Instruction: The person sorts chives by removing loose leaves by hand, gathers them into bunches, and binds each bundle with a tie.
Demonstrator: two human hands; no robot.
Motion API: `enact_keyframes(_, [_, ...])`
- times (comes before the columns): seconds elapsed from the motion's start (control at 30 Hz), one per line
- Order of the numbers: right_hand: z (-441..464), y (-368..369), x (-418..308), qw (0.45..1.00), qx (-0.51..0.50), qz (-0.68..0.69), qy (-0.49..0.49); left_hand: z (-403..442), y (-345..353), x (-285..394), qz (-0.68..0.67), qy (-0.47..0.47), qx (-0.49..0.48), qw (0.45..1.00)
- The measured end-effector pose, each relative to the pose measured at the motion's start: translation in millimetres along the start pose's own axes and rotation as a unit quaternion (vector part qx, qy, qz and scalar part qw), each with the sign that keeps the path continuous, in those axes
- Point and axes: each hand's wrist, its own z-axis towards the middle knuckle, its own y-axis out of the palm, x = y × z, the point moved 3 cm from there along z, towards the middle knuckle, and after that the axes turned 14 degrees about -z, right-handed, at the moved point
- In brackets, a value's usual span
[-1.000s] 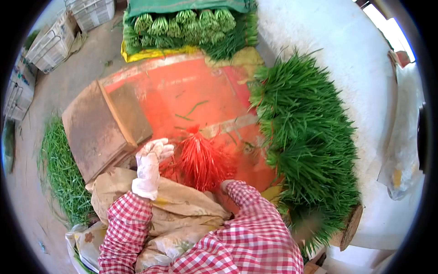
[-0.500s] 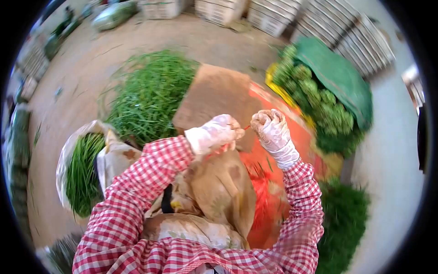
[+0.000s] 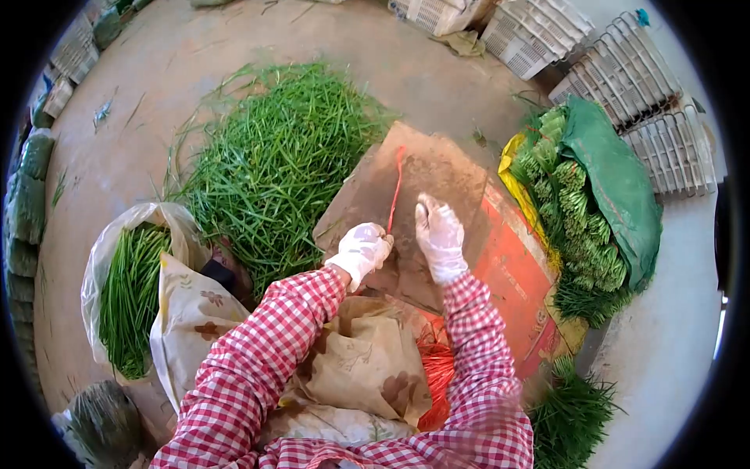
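Note:
My left hand [image 3: 363, 252], in a soiled white glove, is closed on one end of a red string [image 3: 397, 187]. The string runs away from me over a brown, dirt-stained board [image 3: 445, 172]. Just right of it, my right hand [image 3: 439, 237], gloved too, is held with its fingers curled over the board. Whether anything sits inside those fingers is hidden. A bunch of red strings [image 3: 439, 367] lies by my lap, beside the stained cloth [image 3: 363, 359] over my legs.
Loose green stalks [image 3: 273, 172] are heaped on the floor at left. Nearer stands a white bag [image 3: 98, 289] of long green leaves. Bundled greens [image 3: 578, 211] under a green sack [image 3: 613, 180] lie at right, with more greens [image 3: 570, 414] below. White crates [image 3: 539, 31] are stacked behind.
My hands have moved apart from the string stretched between them; it now trails from my left hand over the board. My right hand has shifted left and lower. The view has tilted down.

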Motion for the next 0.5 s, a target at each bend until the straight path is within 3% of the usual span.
enact_keyframes(0.03, [-14,8,-7,0.998,-0.031,0.045,0.022,2,1,-9,-0.003,-0.013,-0.002,1.000])
enact_keyframes(0.1, [-21,14,-24,0.987,-0.139,0.069,0.044,6,-4,-10,0.090,0.086,-0.040,0.991])
enact_keyframes(0.13, [-27,25,-26,0.999,-0.019,0.025,0.008,13,3,-19,0.249,0.231,0.006,0.940])
enact_keyframes(0.17, [-21,24,-30,0.999,0.002,0.032,-0.015,10,4,-17,0.272,0.242,-0.032,0.931])
enact_keyframes(0.2, [-6,8,-46,0.972,-0.177,0.131,0.083,9,0,-24,0.251,0.221,-0.039,0.942])
enact_keyframes(0.23, [-1,4,-48,0.978,-0.149,0.125,0.074,-12,-9,-3,0.190,0.169,-0.044,0.966])
enact_keyframes(0.27, [-4,35,-31,0.974,-0.122,0.174,0.085,-16,-4,0,0.179,0.198,-0.064,0.961])
enact_keyframes(0.3, [0,60,-13,0.942,-0.196,0.261,0.083,-21,-3,2,0.151,0.212,-0.083,0.962])
enact_keyframes(0.37, [24,74,-33,0.946,-0.198,0.256,-0.019,-22,-14,-2,0.064,0.254,-0.094,0.961])
enact_keyframes(0.47, [55,81,-83,0.945,-0.188,0.208,-0.168,43,-16,-34,0.244,0.250,-0.042,0.936])
enact_keyframes(0.5, [64,83,-101,0.941,-0.183,0.196,-0.205,-37,-64,-33,0.055,0.301,-0.013,0.952])
